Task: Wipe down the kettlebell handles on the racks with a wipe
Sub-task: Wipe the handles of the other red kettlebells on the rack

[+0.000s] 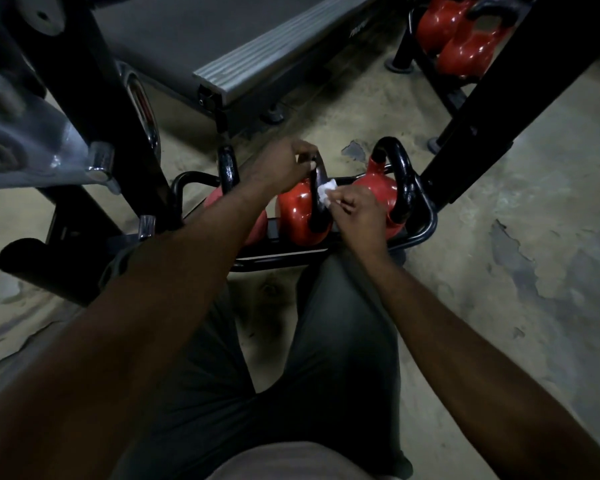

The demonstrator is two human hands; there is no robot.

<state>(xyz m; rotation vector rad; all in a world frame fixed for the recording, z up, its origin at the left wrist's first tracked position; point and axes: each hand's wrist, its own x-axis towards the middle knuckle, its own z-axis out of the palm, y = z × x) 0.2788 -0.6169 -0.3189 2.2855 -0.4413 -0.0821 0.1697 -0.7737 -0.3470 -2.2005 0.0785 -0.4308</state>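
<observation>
The white wipe (327, 190) is pinched in the right hand (357, 211) and pressed against the black handle (315, 206) of the middle kettlebell (297, 216). Just above it, the left hand (284, 164) curls round the handle's top. A second kettlebell (378, 190) stands just behind the right hand, on the same low rack (426, 225).

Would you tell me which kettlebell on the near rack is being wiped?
The middle kettlebell: the left hand grips its handle and the right hand holds the wipe against it.
</observation>
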